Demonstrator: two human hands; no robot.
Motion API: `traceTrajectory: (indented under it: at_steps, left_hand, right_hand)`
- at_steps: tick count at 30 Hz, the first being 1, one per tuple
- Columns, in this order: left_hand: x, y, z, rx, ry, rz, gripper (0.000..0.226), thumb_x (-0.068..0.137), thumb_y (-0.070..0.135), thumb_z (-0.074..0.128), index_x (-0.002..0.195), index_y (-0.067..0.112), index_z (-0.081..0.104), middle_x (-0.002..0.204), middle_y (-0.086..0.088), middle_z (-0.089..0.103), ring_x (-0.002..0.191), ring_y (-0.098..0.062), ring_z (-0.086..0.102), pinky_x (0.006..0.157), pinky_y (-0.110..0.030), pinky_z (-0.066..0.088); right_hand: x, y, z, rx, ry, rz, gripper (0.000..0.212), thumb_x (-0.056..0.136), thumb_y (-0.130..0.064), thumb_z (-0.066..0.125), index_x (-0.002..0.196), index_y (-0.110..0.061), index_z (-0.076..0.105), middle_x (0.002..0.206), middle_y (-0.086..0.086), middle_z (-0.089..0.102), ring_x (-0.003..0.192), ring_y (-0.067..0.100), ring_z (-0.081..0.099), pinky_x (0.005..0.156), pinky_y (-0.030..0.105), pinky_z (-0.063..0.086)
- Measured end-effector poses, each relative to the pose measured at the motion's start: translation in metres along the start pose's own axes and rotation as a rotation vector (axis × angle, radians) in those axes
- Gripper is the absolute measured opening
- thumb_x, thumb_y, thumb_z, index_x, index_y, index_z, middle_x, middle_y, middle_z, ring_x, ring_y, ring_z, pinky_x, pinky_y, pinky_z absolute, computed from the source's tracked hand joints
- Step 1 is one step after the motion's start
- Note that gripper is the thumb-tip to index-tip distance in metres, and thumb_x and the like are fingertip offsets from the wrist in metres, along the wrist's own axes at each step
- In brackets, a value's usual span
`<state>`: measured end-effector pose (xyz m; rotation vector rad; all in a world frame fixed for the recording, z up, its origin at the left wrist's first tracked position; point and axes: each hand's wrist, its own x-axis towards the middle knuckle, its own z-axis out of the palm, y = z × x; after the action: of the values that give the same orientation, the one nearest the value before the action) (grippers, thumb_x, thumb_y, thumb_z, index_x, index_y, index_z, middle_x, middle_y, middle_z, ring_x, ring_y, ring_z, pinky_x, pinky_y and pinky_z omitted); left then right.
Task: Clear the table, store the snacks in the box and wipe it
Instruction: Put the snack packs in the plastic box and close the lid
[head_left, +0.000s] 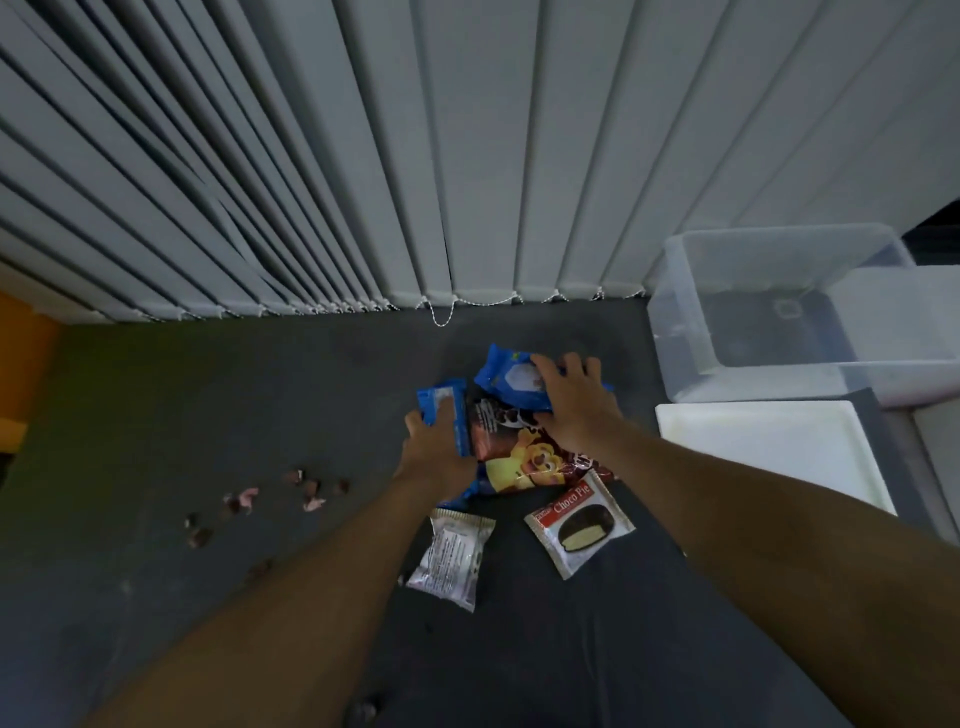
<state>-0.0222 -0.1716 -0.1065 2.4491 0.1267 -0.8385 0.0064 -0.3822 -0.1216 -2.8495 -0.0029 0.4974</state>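
While the left hand (439, 449) grips a small blue packet (441, 410), the right hand (571, 402) holds a bigger blue packet (506, 382), with fingers curled over its top. Between both hands lies a brown snack bag (524, 460) with a yellow cartoon figure. Nearer on the dark tabletop (156, 415) lie a red-and-white Choco Pie packet (579, 525) and a white packet (452, 558). The clear box (680, 312) stands at the right, well apart from the brown crumbs (244, 501) at the left.
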Motion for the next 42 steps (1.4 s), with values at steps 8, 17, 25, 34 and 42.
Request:
traceTrajectory:
  at_steps: [8, 17, 25, 34, 42]
  left_hand:
    - [0.005, 0.018, -0.026, -0.037, 0.14, 0.122, 0.067, 0.09, 0.028, 0.061, 0.148, 0.02, 0.027, 0.126, -0.014, 0.026, 0.119, -0.036, 0.041, 0.099, -0.044, 0.045]
    - [0.001, 0.085, -0.061, -0.12, 0.197, 0.379, 0.067, 0.089, 0.026, 0.065, 0.145, 0.016, 0.029, 0.126, -0.009, 0.027, 0.098, -0.027, 0.049, 0.079, -0.034, 0.044]
    - [-0.014, 0.158, -0.054, -0.167, 0.177, 0.485, 0.062, 0.086, 0.02, 0.068, 0.137, 0.012, 0.035, 0.114, -0.007, 0.026, 0.091, -0.023, 0.049, 0.08, -0.03, 0.045]
    - [-0.017, 0.197, -0.022, -0.202, 0.211, 0.402, 0.072, 0.087, 0.015, 0.069, 0.146, 0.012, 0.029, 0.115, -0.006, 0.023, 0.1, -0.025, 0.048, 0.08, -0.026, 0.043]
    - [-0.016, 0.21, 0.001, -0.269, 0.235, 0.314, 0.074, 0.087, 0.018, 0.069, 0.148, 0.017, 0.027, 0.12, -0.003, 0.023, 0.107, -0.024, 0.049, 0.081, -0.025, 0.044]
  right_hand:
    - [-0.018, -0.004, -0.024, 0.141, 0.07, 0.084, 0.073, 0.084, -0.036, 0.07, 0.143, -0.032, 0.026, 0.129, 0.008, 0.033, 0.115, 0.031, 0.048, 0.09, 0.046, 0.053]
    - [-0.048, -0.005, -0.092, 0.277, 0.52, 0.107, 0.067, 0.089, -0.044, 0.062, 0.148, -0.031, 0.032, 0.117, 0.009, 0.04, 0.1, 0.025, 0.053, 0.084, 0.041, 0.054]
    - [-0.067, 0.057, -0.148, 0.307, 0.65, 0.279, 0.07, 0.092, -0.043, 0.06, 0.153, -0.03, 0.027, 0.126, 0.019, 0.047, 0.11, 0.035, 0.053, 0.094, 0.046, 0.05]
    - [-0.056, 0.14, -0.175, 0.176, 0.441, 0.398, 0.069, 0.094, -0.045, 0.053, 0.153, -0.03, 0.021, 0.121, 0.02, 0.049, 0.112, 0.039, 0.048, 0.095, 0.045, 0.045]
    - [-0.011, 0.174, -0.152, 0.083, 0.139, 0.375, 0.068, 0.084, -0.054, 0.063, 0.138, -0.02, 0.039, 0.114, 0.013, 0.059, 0.103, 0.031, 0.058, 0.088, 0.039, 0.048]
